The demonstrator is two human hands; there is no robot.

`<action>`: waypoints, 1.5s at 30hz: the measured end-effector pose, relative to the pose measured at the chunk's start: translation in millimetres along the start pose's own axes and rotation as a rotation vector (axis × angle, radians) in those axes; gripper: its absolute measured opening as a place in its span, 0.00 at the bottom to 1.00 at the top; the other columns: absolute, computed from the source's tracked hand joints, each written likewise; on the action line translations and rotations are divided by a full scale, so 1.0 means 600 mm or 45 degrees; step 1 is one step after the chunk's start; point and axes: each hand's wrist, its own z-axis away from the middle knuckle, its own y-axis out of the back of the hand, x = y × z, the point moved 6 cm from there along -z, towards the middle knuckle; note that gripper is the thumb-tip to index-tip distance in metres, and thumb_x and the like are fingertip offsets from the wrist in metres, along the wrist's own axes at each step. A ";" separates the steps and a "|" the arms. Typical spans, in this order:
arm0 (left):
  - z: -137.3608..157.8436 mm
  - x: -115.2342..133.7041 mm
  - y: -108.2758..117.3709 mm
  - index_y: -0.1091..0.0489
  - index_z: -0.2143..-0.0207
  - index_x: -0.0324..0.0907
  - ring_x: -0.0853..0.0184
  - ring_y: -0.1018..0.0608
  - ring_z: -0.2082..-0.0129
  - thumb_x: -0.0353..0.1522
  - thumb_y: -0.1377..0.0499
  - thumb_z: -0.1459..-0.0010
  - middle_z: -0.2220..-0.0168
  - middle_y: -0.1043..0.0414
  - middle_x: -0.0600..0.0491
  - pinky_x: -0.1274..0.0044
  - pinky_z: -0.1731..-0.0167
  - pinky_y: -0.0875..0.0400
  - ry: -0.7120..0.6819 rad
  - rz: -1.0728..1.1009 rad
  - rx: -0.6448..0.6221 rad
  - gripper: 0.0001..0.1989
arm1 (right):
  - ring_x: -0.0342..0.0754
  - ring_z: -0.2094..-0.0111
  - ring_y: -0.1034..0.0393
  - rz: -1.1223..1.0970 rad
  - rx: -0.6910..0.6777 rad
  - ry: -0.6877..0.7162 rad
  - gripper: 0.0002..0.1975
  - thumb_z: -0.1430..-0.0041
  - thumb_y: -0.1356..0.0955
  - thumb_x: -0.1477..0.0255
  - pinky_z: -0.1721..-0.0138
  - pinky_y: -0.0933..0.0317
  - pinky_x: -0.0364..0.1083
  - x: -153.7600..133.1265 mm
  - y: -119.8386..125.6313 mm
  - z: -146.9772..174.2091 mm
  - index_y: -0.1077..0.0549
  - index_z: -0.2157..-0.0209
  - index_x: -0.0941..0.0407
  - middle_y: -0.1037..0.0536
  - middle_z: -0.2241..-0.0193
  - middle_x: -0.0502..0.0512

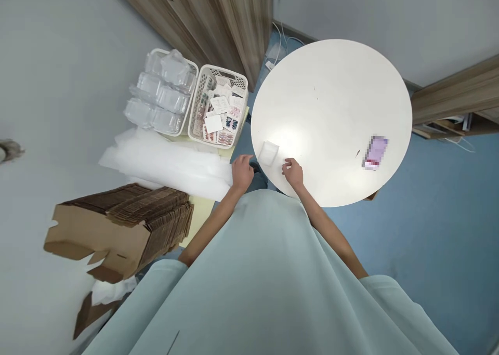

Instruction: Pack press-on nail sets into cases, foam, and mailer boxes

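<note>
A small translucent white packet or box (268, 153) lies on the round white table (331, 95), close to its near left edge. My left hand (242, 173) is off the table's left edge, beside a stack of white foam sheets (167, 160). Its fingers are loosely bent with the thumb apart, and nothing shows in them. Just right of the packet, my right hand (293, 172) hovers over or rests on the table's near edge. Its fingers are curved and apart, holding nothing visible. Neither hand appears to touch the packet.
Left of the table stand a white basket (199, 131) of carded press-on nails and another basket (191, 103) heaped with clear plastic boxes. Flattened brown cardboard boxes (117, 230) are stacked nearer me. A blurred purple phone-like object (376, 151) lies at the table's right.
</note>
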 end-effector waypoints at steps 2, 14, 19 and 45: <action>0.039 -0.007 0.021 0.25 0.41 0.42 0.50 0.23 0.38 0.20 0.48 0.40 0.41 0.23 0.40 0.56 0.33 0.32 0.051 0.035 0.066 0.28 | 0.47 0.65 0.18 -0.088 -0.043 0.040 0.18 0.36 0.36 0.75 0.55 0.28 0.49 0.002 0.010 0.027 0.27 0.45 0.52 0.16 0.53 0.54; 0.281 -0.042 0.142 0.24 0.45 0.42 0.59 0.16 0.55 0.24 0.46 0.38 0.47 0.22 0.44 0.62 0.41 0.25 0.372 0.183 0.580 0.21 | 0.47 0.69 0.20 -0.253 -0.359 0.312 0.21 0.41 0.34 0.67 0.62 0.28 0.48 -0.072 -0.016 0.128 0.26 0.45 0.53 0.16 0.55 0.53; 0.364 -0.127 0.208 0.23 0.46 0.43 0.61 0.16 0.57 0.25 0.46 0.38 0.47 0.22 0.45 0.64 0.43 0.24 0.471 0.205 0.760 0.20 | 0.47 0.69 0.19 -0.204 -0.406 0.436 0.21 0.39 0.34 0.65 0.61 0.28 0.48 -0.118 -0.065 0.175 0.26 0.45 0.53 0.16 0.55 0.53; 0.507 -0.536 0.351 0.20 0.60 0.45 0.53 0.16 0.55 0.38 0.48 0.28 0.56 0.15 0.45 0.54 0.31 0.33 0.290 0.139 0.366 0.17 | 0.53 0.52 0.18 0.954 -0.713 1.113 0.29 0.26 0.37 0.74 0.48 0.29 0.49 -0.375 -0.518 0.525 0.32 0.27 0.50 0.16 0.44 0.58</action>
